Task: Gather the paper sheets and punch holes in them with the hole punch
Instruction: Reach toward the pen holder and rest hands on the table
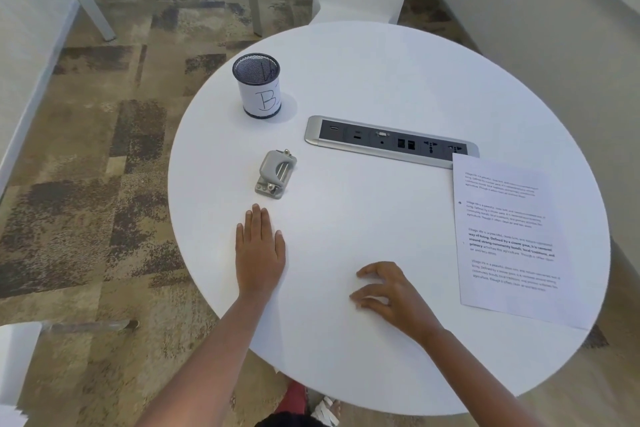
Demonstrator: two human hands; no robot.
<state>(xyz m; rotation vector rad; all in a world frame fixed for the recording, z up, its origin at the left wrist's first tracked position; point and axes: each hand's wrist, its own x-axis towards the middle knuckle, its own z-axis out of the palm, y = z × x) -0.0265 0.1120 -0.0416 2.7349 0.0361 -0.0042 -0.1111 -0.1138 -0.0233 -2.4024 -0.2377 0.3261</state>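
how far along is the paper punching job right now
Nothing looks done yet. The printed paper sheets lie at the table's right edge, ungathered, and the hole punch sits untouched. Nothing is in hand: the left hand rests flat just below the punch, and the right hand rests empty with curled fingers. Gathering and punching remain.

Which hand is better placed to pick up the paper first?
Probably the right hand. It rests on the table on the same side as the paper, with only bare surface between them. The left hand lies flat near the hole punch, far from the paper.
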